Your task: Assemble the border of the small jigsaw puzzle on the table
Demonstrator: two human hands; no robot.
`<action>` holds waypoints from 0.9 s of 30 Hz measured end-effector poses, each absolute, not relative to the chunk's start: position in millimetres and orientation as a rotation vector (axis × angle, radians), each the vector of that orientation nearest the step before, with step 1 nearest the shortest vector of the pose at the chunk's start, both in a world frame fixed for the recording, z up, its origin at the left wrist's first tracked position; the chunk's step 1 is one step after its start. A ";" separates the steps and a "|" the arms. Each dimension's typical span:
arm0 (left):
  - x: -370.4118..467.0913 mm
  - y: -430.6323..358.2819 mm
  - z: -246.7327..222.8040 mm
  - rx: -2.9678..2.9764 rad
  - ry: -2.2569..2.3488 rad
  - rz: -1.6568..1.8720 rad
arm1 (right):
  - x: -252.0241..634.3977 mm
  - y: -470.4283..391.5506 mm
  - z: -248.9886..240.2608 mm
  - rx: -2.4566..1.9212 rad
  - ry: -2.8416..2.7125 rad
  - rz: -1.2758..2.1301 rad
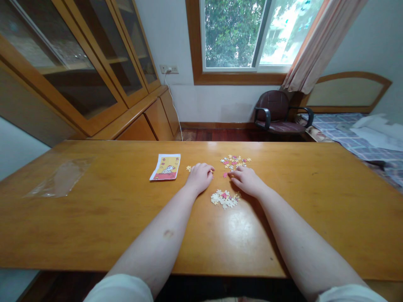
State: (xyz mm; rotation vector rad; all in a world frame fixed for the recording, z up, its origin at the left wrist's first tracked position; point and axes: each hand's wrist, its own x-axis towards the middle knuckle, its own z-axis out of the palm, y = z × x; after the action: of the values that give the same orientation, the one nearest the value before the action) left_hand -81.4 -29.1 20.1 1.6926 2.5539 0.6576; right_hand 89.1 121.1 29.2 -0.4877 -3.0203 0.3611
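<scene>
My left hand (pixel 200 178) rests low over the table, fingers loosely bent and apart, partly covering some small jigsaw pieces whose edges show at its fingertips. Beside it on the left lies a yellow jigsaw piece (pixel 189 168). My right hand (pixel 246 180) has its fingers apart, with the fingertips close to a pink jigsaw piece (pixel 225 175); whether they touch it I cannot tell. Beyond that hand is a spread of yellow, pink and white pieces (pixel 233 160). Nearer me, between my forearms, sits a heap of mostly pale pieces (pixel 225 199).
A picture card (pixel 166 167) with a white animal on yellow and pink lies left of my left hand. Farther left, a clear plastic bag (pixel 59 178) lies flat on the wooden table (pixel 126 218). An office chair (pixel 273 111) stands past the far edge.
</scene>
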 end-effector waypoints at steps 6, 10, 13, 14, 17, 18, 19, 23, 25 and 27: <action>-75.7 -31.1 20.7 1.876 2.393 0.587 | 82.8 111.0 27.0 -0.456 -3.043 0.389; -75.5 -30.8 19.4 1.885 2.352 0.582 | 89.7 122.9 31.6 -0.500 -2.980 0.445; -76.0 -30.2 17.6 1.900 2.319 0.580 | 96.7 135.5 33.7 -0.567 -2.935 0.560; -76.4 -30.1 17.2 1.901 2.319 0.576 | 98.6 138.8 34.1 -0.590 -2.918 0.608; -77.8 -30.7 17.9 1.900 2.329 0.578 | 102.4 144.4 34.6 -0.617 -2.897 0.745; -78.2 -31.1 18.7 1.897 2.329 0.581 | 103.0 145.1 34.5 -0.615 -2.900 0.779; -78.5 -31.4 19.6 1.890 2.331 0.589 | 103.5 145.4 34.3 -0.611 -2.907 0.806; -78.5 -31.9 22.3 1.874 2.351 0.629 | 103.9 144.9 33.5 -0.612 -2.916 0.885; -78.3 -31.7 22.3 1.884 2.354 0.631 | 103.9 144.4 33.4 -0.624 -2.917 0.917; -78.4 -31.3 21.9 1.886 2.362 0.629 | 104.1 144.1 33.2 -0.640 -2.923 0.936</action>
State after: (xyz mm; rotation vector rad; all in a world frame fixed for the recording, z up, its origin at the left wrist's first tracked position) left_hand -78.4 -31.3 21.9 1.8856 2.3616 0.6292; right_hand 104.1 144.1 33.2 -0.6403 -2.9228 0.9362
